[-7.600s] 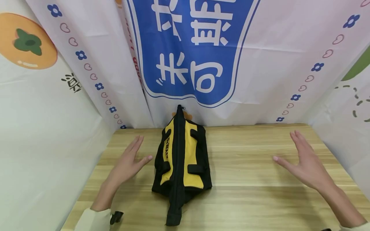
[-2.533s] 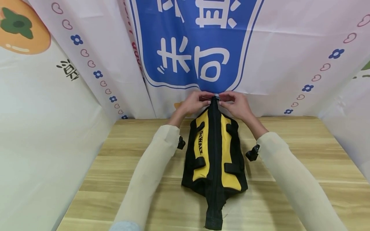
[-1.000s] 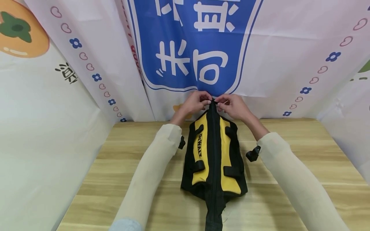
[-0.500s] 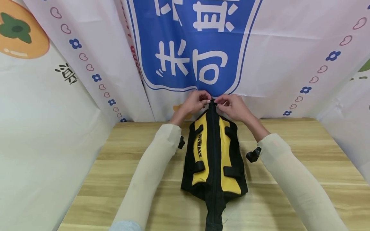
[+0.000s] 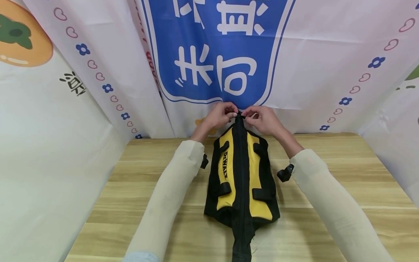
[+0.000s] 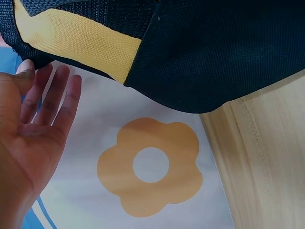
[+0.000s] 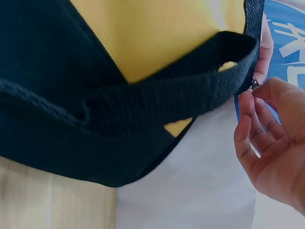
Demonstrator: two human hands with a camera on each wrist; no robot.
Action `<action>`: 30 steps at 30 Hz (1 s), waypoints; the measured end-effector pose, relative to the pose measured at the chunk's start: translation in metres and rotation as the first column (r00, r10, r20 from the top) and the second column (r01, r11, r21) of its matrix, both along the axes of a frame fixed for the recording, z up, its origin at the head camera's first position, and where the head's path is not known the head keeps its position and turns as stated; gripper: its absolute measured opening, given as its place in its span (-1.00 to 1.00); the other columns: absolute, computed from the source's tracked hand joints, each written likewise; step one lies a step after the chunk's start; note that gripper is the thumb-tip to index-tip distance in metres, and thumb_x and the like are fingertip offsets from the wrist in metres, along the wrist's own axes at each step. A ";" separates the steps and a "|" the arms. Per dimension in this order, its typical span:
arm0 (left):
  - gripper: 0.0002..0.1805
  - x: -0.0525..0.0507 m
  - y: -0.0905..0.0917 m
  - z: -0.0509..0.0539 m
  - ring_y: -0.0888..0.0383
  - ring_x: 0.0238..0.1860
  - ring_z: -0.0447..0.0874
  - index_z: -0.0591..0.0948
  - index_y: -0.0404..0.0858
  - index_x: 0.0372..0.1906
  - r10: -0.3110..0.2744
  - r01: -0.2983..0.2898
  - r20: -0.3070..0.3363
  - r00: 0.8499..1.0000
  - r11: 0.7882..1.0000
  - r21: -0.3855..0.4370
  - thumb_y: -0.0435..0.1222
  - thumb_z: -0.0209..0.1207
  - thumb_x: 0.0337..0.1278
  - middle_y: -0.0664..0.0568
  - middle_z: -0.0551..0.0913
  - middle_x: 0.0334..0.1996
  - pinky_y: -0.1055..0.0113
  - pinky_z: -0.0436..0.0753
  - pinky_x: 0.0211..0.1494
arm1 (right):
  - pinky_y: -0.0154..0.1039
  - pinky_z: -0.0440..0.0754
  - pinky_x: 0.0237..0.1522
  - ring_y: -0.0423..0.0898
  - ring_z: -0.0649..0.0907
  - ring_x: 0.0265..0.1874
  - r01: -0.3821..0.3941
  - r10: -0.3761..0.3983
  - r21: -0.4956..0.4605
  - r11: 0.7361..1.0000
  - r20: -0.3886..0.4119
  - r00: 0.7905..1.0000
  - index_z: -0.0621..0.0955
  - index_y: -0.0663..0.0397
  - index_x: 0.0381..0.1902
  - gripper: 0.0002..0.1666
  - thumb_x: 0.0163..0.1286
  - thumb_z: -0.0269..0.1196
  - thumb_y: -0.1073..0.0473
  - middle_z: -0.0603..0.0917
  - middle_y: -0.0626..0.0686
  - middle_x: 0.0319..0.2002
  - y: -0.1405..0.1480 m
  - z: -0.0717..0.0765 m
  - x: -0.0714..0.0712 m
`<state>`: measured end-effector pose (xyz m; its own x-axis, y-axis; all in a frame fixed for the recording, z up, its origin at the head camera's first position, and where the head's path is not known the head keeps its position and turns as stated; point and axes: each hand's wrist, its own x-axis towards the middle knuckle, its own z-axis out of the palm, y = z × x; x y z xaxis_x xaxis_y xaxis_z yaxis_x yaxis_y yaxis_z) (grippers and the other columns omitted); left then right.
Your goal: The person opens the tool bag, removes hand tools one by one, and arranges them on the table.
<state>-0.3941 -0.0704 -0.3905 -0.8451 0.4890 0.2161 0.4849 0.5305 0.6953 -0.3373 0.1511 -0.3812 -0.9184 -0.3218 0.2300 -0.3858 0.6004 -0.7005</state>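
A black and yellow DEWALT tool bag (image 5: 241, 171) lies lengthwise on the wooden table, its long top zipper running from near to far and closed along the visible length. At the far tip, my left hand (image 5: 218, 115) pinches the end of the bag between thumb and finger; the left wrist view shows its other fingers loosely extended below. Opposite it, my right hand (image 5: 266, 120) pinches the small dark zipper pull (image 7: 255, 85) at the same tip. The fingertips of both hands nearly meet there and partly cover the pull. A black strap handle (image 7: 162, 98) stands out from the bag's side.
Behind the bag hangs a white cloth (image 5: 314, 72) with a large blue printed sign (image 5: 209, 40), close to both hands. More printed cloth walls (image 5: 42, 145) enclose the left and right sides. The wooden table (image 5: 334, 174) extends on either side of the bag.
Earlier my hands hovered apart on either side of the bag; they then came together at its far tip. The bag shifted right in view. Over the last second, barely anything moves.
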 end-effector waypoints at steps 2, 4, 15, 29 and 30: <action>-0.92 0.000 0.000 0.000 0.01 -0.19 0.75 0.70 -0.31 -0.07 0.002 -0.002 0.013 1.000 1.000 0.003 -0.39 0.22 0.54 -0.13 0.79 -0.09 0.25 0.82 -0.09 | -0.03 0.74 -0.02 0.14 0.77 -0.19 -0.012 0.012 -0.006 1.000 0.010 1.000 0.77 0.14 0.05 -0.77 0.57 0.25 0.24 0.82 0.23 -0.05 0.000 0.001 -0.002; -0.92 -0.001 0.000 -0.001 0.01 -0.18 0.77 0.70 -0.31 -0.07 0.005 -0.005 0.020 1.000 1.000 0.001 -0.39 0.22 0.55 -0.13 0.79 -0.09 0.25 0.83 -0.08 | -0.05 0.73 -0.04 0.18 0.78 -0.22 -0.029 0.029 -0.008 1.000 0.022 0.999 0.77 0.16 0.05 -0.77 0.58 0.24 0.26 0.82 0.27 -0.05 0.001 0.001 -0.003; -0.94 -0.001 -0.001 0.000 0.00 -0.17 0.78 0.70 -0.30 -0.10 0.012 -0.012 0.018 1.000 1.000 0.027 -0.41 0.22 0.54 -0.14 0.78 -0.11 0.24 0.86 -0.07 | -0.13 0.71 -0.09 0.07 0.73 -0.17 -0.093 0.092 0.012 0.996 0.024 0.995 0.78 0.14 0.02 -0.76 0.56 0.22 0.25 0.81 0.19 -0.11 0.005 0.006 0.009; -0.92 0.000 -0.005 0.001 -0.01 -0.12 0.78 0.69 -0.31 -0.06 0.016 -0.021 0.085 0.996 0.998 0.056 -0.39 0.20 0.56 -0.15 0.76 -0.08 0.22 0.88 -0.01 | -0.32 0.68 -0.29 0.08 0.71 -0.32 -0.225 0.230 -0.065 0.972 0.100 0.968 0.79 0.17 0.00 -0.79 0.53 0.26 0.33 0.81 0.12 -0.27 0.011 0.002 0.052; -0.92 0.000 -0.006 0.001 0.00 -0.12 0.77 0.69 -0.31 -0.06 0.017 -0.022 0.086 0.996 0.998 0.057 -0.39 0.20 0.56 -0.15 0.76 -0.08 0.22 0.88 -0.01 | -0.33 0.67 -0.29 0.11 0.71 -0.32 -0.231 0.238 -0.073 0.970 0.102 0.966 0.79 0.17 -0.01 -0.79 0.53 0.27 0.34 0.81 0.12 -0.28 0.012 0.002 0.055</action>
